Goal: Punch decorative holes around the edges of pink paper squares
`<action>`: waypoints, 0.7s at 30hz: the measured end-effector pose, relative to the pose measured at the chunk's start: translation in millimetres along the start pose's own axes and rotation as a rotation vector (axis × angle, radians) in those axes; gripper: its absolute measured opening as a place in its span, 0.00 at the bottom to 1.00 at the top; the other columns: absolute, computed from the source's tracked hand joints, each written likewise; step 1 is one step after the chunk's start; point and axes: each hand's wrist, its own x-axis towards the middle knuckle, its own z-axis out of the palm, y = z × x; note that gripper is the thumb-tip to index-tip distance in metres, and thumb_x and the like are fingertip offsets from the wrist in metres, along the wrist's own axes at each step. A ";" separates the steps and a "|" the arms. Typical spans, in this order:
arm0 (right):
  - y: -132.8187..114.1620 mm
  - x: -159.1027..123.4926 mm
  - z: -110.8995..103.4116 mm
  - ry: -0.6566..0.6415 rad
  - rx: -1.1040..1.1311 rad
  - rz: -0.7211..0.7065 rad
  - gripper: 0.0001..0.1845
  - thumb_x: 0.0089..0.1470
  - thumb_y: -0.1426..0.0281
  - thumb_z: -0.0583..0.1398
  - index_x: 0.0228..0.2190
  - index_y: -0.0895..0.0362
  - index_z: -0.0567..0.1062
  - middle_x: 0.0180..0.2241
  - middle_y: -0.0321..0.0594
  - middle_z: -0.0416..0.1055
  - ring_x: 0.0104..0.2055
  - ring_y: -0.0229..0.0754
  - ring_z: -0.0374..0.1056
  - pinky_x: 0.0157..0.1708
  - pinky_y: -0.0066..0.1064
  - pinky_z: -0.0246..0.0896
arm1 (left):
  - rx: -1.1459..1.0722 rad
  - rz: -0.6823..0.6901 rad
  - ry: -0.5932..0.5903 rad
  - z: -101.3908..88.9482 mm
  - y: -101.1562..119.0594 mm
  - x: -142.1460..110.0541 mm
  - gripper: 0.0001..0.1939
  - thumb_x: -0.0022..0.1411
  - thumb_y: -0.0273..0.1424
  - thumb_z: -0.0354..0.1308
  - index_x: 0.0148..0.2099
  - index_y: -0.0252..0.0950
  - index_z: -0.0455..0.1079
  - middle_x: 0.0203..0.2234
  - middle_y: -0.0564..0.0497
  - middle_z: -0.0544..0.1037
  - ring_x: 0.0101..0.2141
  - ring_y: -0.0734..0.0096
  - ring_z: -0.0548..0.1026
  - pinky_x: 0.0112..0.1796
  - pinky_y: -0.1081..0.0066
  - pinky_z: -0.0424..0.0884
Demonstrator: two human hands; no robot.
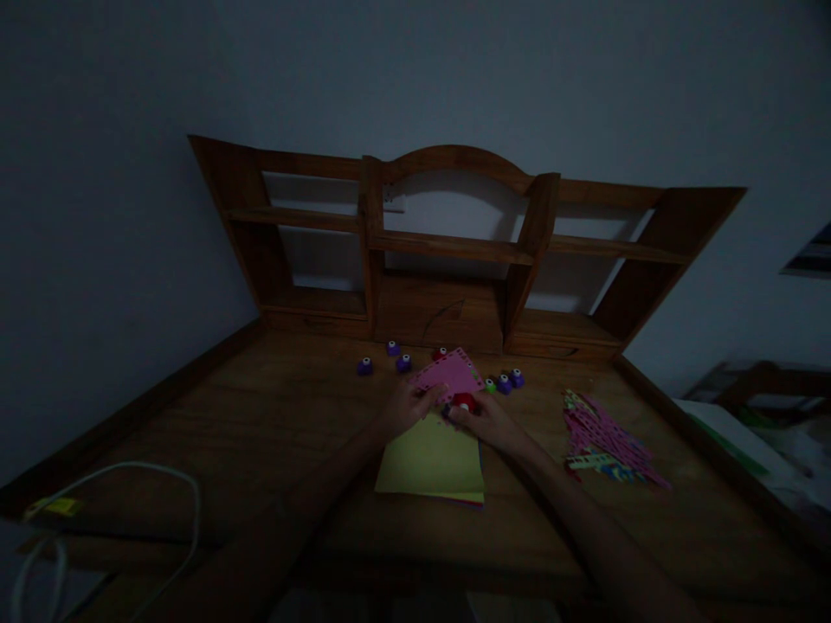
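Observation:
My left hand point(413, 408) grips a sheet of pink paper point(447, 377) by its near edge. Small punched holes run along the paper's borders. Closed around a red craft punch point(463, 401), my right hand point(486, 420) holds it at the paper's near right edge. Under both hands lies a stack of paper point(431, 460) with a yellow sheet on top. Beyond the pink paper stands another red punch point(441, 353), partly covered by it. A green punch point(490, 386) sits just right of the paper.
Several purple punches stand on the desk, among them one at the left point(364, 367) and one at the right point(517, 377). A pile of punched paper strips point(607, 437) lies on the right. A wooden shelf unit point(447, 249) backs the desk; a white cable point(149, 467) loops at left.

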 end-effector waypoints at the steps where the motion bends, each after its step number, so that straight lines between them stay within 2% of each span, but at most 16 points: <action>1: -1.2 0.2 0.0 -0.001 0.023 -0.001 0.19 0.52 0.54 0.60 0.29 0.58 0.70 0.25 0.33 0.63 0.27 0.35 0.57 0.25 0.25 0.52 | -0.002 0.000 -0.016 0.1 -1.0 0.0 0.15 0.59 0.41 0.56 0.35 0.32 0.70 0.18 0.54 0.71 0.19 0.76 0.66 0.21 0.77 0.62; 3: -1.7 1.1 0.4 0.008 0.089 0.034 0.20 0.53 0.52 0.58 0.29 0.58 0.70 0.24 0.33 0.63 0.25 0.35 0.56 0.24 0.26 0.51 | -0.010 -0.008 -0.061 0.5 -2.7 -0.1 0.16 0.60 0.42 0.56 0.35 0.32 0.68 0.18 0.55 0.69 0.18 0.78 0.64 0.19 0.77 0.60; 6: 3.3 3.2 1.6 0.063 0.211 0.157 0.24 0.54 0.48 0.56 0.22 0.57 0.67 0.18 0.31 0.57 0.19 0.33 0.50 0.19 0.26 0.43 | -0.027 -0.037 -0.108 1.4 -4.6 -0.3 0.17 0.60 0.43 0.55 0.32 0.32 0.66 0.16 0.57 0.65 0.16 0.79 0.63 0.18 0.78 0.58; 10: 10.2 6.5 4.8 0.123 0.338 0.275 0.26 0.52 0.46 0.56 0.21 0.56 0.66 0.16 0.31 0.57 0.17 0.32 0.47 0.17 0.27 0.37 | -0.072 -0.053 -0.159 1.8 -7.5 -0.2 0.20 0.59 0.46 0.55 0.31 0.32 0.65 0.18 0.55 0.67 0.17 0.79 0.64 0.18 0.79 0.61; 17: 3.9 8.0 10.8 0.180 0.417 0.282 0.24 0.49 0.47 0.59 0.26 0.57 0.70 0.17 0.30 0.60 0.17 0.31 0.50 0.18 0.26 0.42 | -0.157 -0.074 -0.193 2.2 -8.1 -0.4 0.19 0.58 0.45 0.57 0.35 0.32 0.66 0.22 0.53 0.71 0.18 0.79 0.67 0.19 0.78 0.63; 21: -2.0 7.6 11.2 0.165 0.451 0.284 0.23 0.49 0.48 0.59 0.25 0.57 0.69 0.17 0.30 0.59 0.17 0.31 0.49 0.18 0.26 0.40 | -0.178 -0.083 -0.208 3.0 -9.3 -0.5 0.18 0.59 0.44 0.57 0.35 0.32 0.66 0.22 0.53 0.71 0.18 0.79 0.67 0.19 0.78 0.63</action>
